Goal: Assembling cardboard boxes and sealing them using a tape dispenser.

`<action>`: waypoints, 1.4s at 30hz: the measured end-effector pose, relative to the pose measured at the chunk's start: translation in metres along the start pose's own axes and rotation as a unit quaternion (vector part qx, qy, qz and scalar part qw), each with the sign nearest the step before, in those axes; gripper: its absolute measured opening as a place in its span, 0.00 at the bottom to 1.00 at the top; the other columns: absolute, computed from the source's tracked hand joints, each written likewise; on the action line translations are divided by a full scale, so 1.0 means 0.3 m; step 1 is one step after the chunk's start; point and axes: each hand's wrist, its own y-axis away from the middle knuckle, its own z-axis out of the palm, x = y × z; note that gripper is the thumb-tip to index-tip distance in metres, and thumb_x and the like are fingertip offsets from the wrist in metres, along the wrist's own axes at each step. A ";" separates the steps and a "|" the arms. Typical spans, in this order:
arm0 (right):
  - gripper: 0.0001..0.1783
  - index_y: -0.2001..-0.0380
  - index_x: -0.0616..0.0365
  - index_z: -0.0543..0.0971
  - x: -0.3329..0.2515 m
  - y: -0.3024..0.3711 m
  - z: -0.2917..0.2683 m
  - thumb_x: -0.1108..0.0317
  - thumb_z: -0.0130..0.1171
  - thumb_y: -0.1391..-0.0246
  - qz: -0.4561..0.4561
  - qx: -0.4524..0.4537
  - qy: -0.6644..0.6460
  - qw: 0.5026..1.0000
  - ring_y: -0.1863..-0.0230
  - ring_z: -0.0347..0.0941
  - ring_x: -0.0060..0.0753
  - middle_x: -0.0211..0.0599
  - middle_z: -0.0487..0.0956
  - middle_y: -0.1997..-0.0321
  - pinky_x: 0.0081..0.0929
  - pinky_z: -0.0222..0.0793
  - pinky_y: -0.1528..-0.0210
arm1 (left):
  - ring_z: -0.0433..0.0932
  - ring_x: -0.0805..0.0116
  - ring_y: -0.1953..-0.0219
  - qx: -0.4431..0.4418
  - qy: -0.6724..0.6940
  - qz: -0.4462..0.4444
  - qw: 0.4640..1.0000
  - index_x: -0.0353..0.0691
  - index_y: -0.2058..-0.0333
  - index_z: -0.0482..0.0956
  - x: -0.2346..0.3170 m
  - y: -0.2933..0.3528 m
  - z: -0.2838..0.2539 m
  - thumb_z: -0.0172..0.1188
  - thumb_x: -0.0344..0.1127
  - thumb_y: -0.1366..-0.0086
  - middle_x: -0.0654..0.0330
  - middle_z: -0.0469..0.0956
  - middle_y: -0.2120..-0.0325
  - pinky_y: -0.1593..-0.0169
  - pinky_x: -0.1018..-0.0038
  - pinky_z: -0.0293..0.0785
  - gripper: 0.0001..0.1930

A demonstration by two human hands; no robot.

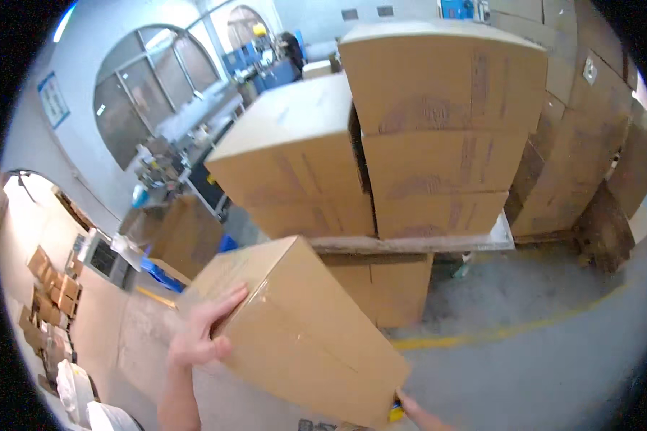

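Tan carton (309,341), tilted between the worker's two hands, its long axis running from about 10 o'clock to about 4 o'clock. Left hand (203,334), at the 10 o'clock end, clasps an edge, thumb on the near face and fingers over the adjoining one, the carton's bulk lying at 3 o'clock from it; right hand (418,413), mostly cropped, touches the far lower corner, its grip impossible to tell, the carton at its 10 o'clock. Both hands are equally near; stacked cartons (438,93) stand at 1 o'clock.
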 end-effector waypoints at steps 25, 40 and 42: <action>0.25 0.58 0.62 0.85 -0.817 -0.226 0.355 0.47 0.65 0.42 -0.218 0.114 0.269 0.931 0.60 0.78 0.24 0.31 0.85 0.63 0.30 0.74 0.56 | 0.51 0.46 0.28 0.615 0.047 -0.086 0.782 0.23 0.32 0.50 -0.836 -0.588 -0.525 0.45 0.62 0.28 0.35 0.52 0.31 0.28 0.64 0.48 0.45; 0.25 0.59 0.51 0.87 -0.020 0.171 0.064 0.42 0.65 0.49 0.089 0.561 0.167 0.806 0.60 0.84 0.38 0.38 0.87 0.63 0.36 0.77 0.55 | 0.74 0.64 0.55 0.646 0.199 0.037 0.736 0.22 0.52 0.76 -1.061 -1.356 -1.015 0.37 0.68 0.27 0.51 0.81 0.57 0.48 0.69 0.68 0.44; 0.24 0.59 0.55 0.86 0.054 0.166 0.086 0.46 0.67 0.49 0.066 0.557 0.153 0.814 0.60 0.83 0.32 0.38 0.87 0.63 0.33 0.77 0.55 | 0.72 0.63 0.45 0.598 0.255 0.092 0.754 0.26 0.42 0.70 -1.149 -1.388 -1.082 0.38 0.68 0.28 0.54 0.74 0.44 0.40 0.69 0.64 0.43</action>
